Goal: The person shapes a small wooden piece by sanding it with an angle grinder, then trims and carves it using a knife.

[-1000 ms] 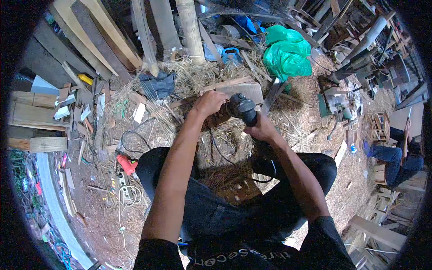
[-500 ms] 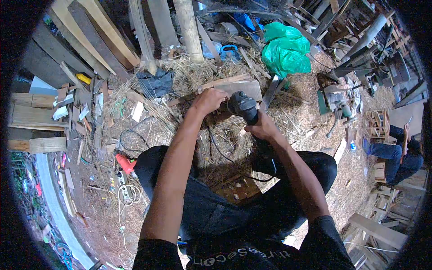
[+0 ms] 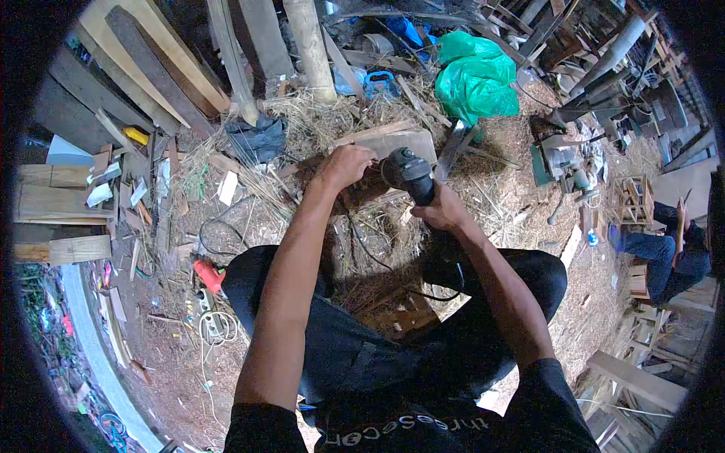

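1. Grinding seems to be the step in hand; the next move likely calls for both hands held steady.
2. A wooden block lies just beyond the grinder, partly hidden by it.
3. The right hand wraps the grinder's handle, with the tool's head jutting forward of the grip.
4. The left hand curls its fingers near that head; whether they pinch something, I cannot tell.
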### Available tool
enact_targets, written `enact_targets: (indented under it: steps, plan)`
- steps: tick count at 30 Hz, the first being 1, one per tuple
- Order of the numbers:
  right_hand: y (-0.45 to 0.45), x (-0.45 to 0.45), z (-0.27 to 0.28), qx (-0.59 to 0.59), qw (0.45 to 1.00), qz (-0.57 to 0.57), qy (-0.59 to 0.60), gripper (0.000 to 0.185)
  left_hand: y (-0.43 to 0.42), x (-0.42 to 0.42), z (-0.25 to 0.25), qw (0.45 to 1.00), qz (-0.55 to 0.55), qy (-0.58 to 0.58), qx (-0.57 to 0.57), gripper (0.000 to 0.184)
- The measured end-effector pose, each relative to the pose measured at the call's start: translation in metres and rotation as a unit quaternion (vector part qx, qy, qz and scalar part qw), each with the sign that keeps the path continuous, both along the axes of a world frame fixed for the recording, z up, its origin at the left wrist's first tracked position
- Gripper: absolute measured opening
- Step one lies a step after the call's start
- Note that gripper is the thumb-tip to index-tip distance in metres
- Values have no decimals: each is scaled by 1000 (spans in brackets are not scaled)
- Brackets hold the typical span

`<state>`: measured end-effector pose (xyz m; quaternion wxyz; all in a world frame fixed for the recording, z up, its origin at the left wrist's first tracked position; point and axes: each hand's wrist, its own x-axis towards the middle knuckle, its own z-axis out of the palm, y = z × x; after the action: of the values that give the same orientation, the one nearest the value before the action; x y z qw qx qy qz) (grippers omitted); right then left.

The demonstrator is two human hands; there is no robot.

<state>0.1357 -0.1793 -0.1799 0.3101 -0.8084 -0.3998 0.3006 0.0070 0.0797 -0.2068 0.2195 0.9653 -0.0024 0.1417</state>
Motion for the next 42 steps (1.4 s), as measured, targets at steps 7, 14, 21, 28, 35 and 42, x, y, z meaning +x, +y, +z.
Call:
enact_targets:
  steps: [7,14,21,28,35,42]
  plan:
    - [4,-11,12,-35,999,-35,20,71,-3,-1,4,1000,9,-18,-14,17]
    - [1,-4,-1,38,999,-16,-24,66,0,2,-6,1000,11,-14,-7,19]
    - [18,-12,17,-71,997,-20,-3,71,-4,-2,2,1000,16,-4,-5,24]
    - [22,-8,4,-68,997,8,28,72,-9,-7,14,999,24,-3,-38,23]
    - [18,-12,12,-60,998,-14,6,68,-6,-9,11,996,61,3,-66,22]
    - [6,-16,56,27,996,-70,-44,65,13,-31,19,922,261,-81,-274,23]
